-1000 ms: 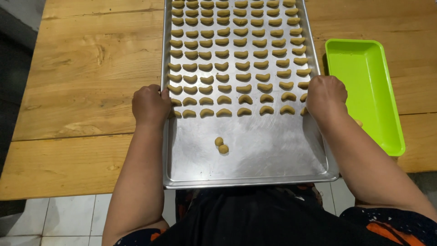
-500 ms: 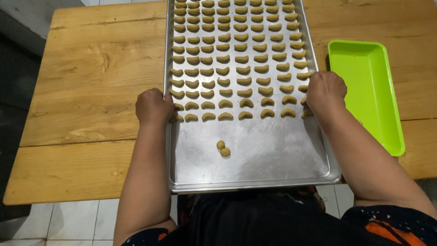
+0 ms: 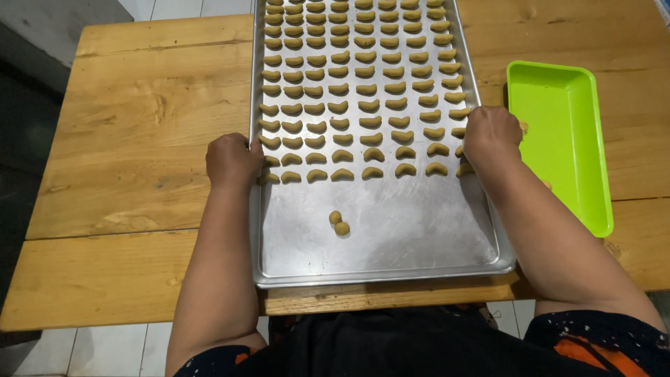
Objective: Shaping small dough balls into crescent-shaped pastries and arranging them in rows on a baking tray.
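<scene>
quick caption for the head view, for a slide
Both hands, left hand and right hand, grip the sides of a metal baking tray of crescent dough pieces.

Tray (image 3: 391, 244) is plain silver-grey metal, kinda dull with a soft sheen. The crescents (image 3: 363, 91) on it are all the same tan, light brown dough colour, lined up in neat rows, and the two little dough balls (image 3: 339, 223) match them. Table (image 3: 139, 139) is warm honey-yellow wood with darker grain streaks and knots. Bin (image 3: 565, 139) off to the side is bright lime green, no pattern. Clothes (image 3: 419, 349) are black with orange patches and tiny white speckles. Floor (image 3: 112, 352) tiles are white-grey.
</scene>
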